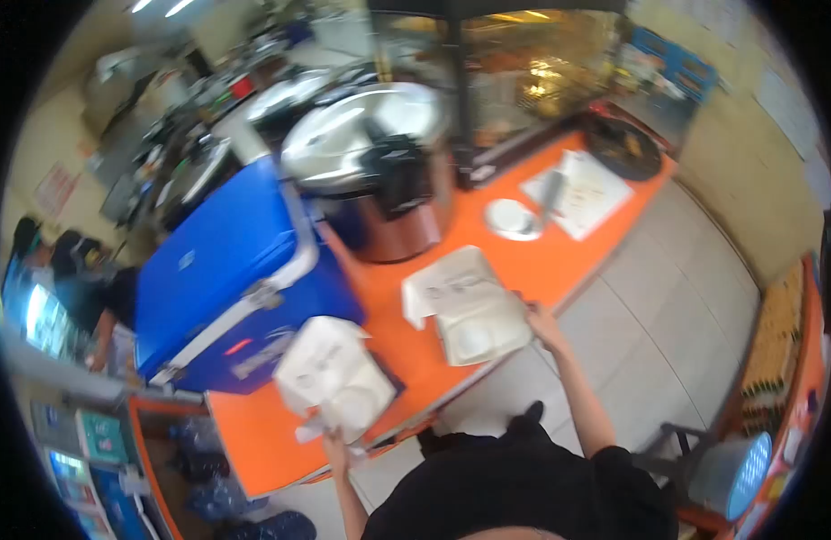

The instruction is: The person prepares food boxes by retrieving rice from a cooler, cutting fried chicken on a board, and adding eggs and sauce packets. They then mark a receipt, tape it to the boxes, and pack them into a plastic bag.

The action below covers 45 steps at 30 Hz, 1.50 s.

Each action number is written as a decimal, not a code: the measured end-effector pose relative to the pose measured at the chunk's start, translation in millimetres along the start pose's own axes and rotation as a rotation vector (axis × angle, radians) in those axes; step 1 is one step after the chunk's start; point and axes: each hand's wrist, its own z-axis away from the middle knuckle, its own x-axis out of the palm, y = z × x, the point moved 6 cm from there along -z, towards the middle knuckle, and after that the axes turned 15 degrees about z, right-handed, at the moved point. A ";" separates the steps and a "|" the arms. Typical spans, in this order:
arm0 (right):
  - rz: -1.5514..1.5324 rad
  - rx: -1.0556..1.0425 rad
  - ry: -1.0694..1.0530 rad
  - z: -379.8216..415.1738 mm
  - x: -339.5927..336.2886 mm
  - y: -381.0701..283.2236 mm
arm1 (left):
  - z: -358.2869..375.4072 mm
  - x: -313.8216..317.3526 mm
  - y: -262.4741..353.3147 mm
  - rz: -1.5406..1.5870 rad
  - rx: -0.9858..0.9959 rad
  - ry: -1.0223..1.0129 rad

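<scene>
Two open light-coloured boxes stand on the orange counter [496, 207]. My right hand [545, 327] touches the right edge of the right box [480, 315], its fingers bent at the rim. At the front edge of the left box [334, 378], my left hand [334, 447] is closed near a pale, blurred thing that I cannot make out. Both boxes have their lids raised away from me, with dark print on them. What lies inside the boxes is too blurred to tell.
A blue cooler [222, 270] stands at the left, beside a large steel pot [370, 162]. Farther right are a white lid [514, 220], a paper sheet [582, 193] and a dark round board [622, 148]. People [82, 270] are at the far left. A fan [731, 477] stands at lower right.
</scene>
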 end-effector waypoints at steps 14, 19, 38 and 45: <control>-0.927 0.403 0.303 16.6 -366.4 193.2 | 43.6 409.3 361.4 0.617 -0.105 -0.760; -1.007 0.361 0.519 -35.8 -480.7 281.4 | 29.7 593.4 428.1 0.499 -0.013 -0.914; -0.778 0.294 0.496 -527.7 -903.8 372.5 | -42.7 1129.8 720.7 0.504 0.192 -0.833; -0.549 0.208 0.126 -783.5 -965.5 378.4 | -54.7 1229.6 748.4 0.395 0.180 -0.587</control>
